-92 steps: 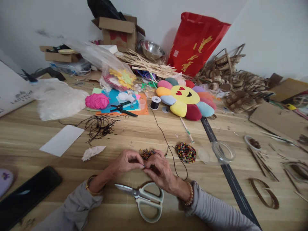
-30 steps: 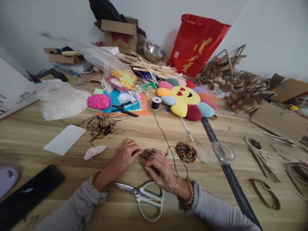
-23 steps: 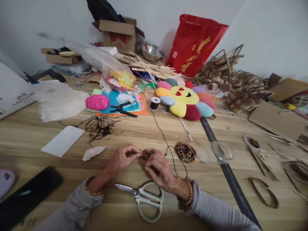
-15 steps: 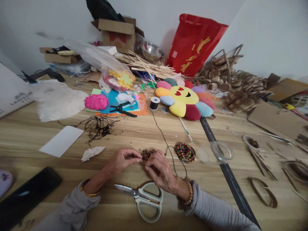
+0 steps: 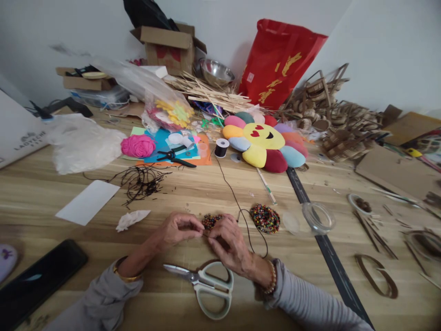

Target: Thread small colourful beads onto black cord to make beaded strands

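My left hand (image 5: 175, 230) and my right hand (image 5: 229, 241) meet at the near middle of the wooden table (image 5: 206, 188), fingertips pinched together. The left pinches something too small to make out. The right pinches the end of a thin black cord (image 5: 234, 195) that runs back to a black spool (image 5: 222, 147). A small heap of coloured beads (image 5: 211, 221) lies just beyond my fingertips. A bigger round pile of beads (image 5: 265, 218) lies to the right. Pale green scissors (image 5: 206, 285) lie in front of my wrists.
A clear jar (image 5: 319, 217) stands right of the beads, beside a long black ruler (image 5: 327, 248). A flower-shaped plush (image 5: 263, 145), pink yarn (image 5: 138, 145), black pliers (image 5: 175, 157), a white card (image 5: 87, 202), crumpled tissue (image 5: 132, 218), a phone (image 5: 37, 280) and wooden scraps (image 5: 337, 124) crowd the table.
My left hand reached into the small bead heap, then drew back with its fingers pinched and met the right hand's fingertips. The right hand stayed put.
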Demonstrator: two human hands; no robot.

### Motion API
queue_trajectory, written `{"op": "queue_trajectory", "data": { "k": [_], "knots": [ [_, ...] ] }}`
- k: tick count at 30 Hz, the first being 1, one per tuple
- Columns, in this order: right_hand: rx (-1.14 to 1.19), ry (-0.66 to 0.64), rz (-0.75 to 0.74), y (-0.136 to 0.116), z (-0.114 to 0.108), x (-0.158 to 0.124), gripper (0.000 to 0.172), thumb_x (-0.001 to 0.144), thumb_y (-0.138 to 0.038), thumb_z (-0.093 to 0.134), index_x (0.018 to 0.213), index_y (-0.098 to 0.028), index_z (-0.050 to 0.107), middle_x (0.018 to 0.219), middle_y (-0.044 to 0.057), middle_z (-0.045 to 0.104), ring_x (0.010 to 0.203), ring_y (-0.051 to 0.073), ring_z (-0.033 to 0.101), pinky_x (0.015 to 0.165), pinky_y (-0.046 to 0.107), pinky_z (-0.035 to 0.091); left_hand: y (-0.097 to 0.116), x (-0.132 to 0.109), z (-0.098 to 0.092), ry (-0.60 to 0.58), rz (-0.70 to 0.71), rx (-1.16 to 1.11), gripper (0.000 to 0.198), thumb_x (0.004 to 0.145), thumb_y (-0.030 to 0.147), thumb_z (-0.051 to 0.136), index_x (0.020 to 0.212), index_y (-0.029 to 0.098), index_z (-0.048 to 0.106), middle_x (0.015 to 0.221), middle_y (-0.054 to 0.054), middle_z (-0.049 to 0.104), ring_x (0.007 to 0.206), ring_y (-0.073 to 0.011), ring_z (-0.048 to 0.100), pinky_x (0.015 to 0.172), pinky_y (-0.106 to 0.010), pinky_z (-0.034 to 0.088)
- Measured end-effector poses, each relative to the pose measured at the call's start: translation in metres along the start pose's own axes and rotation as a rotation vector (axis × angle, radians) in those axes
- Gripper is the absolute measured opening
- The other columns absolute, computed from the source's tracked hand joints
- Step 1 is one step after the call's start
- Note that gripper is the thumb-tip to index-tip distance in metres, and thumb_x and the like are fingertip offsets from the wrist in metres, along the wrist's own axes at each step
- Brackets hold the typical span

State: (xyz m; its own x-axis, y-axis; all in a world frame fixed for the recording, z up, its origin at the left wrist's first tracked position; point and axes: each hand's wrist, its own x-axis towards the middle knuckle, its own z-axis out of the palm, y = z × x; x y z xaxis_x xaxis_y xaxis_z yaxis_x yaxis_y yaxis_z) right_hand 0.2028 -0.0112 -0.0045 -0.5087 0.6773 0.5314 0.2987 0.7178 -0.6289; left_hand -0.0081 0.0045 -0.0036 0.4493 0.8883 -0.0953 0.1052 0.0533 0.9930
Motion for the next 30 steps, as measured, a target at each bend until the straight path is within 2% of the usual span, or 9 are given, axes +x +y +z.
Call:
{"op": "queue_trajectory", "data": {
  "k": [3,12,19,30],
  "knots": [
    [-0.005,0.004,-0.001,0.0003,0.0,-0.0003,0.006,0.087,-0.016,0.051,0.086,-0.019,0.055,0.078,0.002,0.059,0.078,0.016,0.056,0.096,0.045,0.038,-0.0001,0.0006,-0.0006,-0.023,0.052,0.01,0.009,0.07,0.022,0.072,0.074,0.014,0.072,0.074,-0.003,0.069,0.072,-0.0144,0.062,0.07,-0.025,0.049],
    [0.0,-0.011,-0.004,0.0014,0.0008,-0.0017,0.005,0.087,-0.015,0.052,0.085,-0.019,0.055,0.078,0.001,0.058,0.078,0.015,0.055,0.098,0.044,0.036,-0.0056,0.0001,0.0,-0.061,-0.083,-0.079,0.015,0.064,0.023,0.077,0.07,0.011,0.069,0.071,-0.004,0.071,0.065,-0.0124,0.062,0.064,-0.022,0.048],
    [-0.008,-0.042,-0.018,0.0,0.0004,-0.0019,0.005,0.088,-0.016,0.051,0.085,-0.02,0.054,0.078,0.002,0.06,0.079,0.016,0.055,0.098,0.044,0.036,-0.0076,0.0003,-0.0001,-0.062,-0.095,-0.121,0.011,0.063,0.018,0.076,0.07,0.012,0.07,0.07,-0.003,0.072,0.065,-0.0118,0.063,0.064,-0.021,0.048],
    [-0.005,-0.048,-0.01,0.0006,0.0016,-0.0023,0.005,0.087,-0.015,0.052,0.085,-0.019,0.054,0.078,0.001,0.06,0.079,0.015,0.055,0.098,0.044,0.035,-0.0067,0.0006,0.0017,-0.084,-0.109,-0.113,0.012,0.063,0.019,0.076,0.07,0.011,0.069,0.068,-0.003,0.071,0.063,-0.0122,0.062,0.062,-0.022,0.048]
  ]
}}
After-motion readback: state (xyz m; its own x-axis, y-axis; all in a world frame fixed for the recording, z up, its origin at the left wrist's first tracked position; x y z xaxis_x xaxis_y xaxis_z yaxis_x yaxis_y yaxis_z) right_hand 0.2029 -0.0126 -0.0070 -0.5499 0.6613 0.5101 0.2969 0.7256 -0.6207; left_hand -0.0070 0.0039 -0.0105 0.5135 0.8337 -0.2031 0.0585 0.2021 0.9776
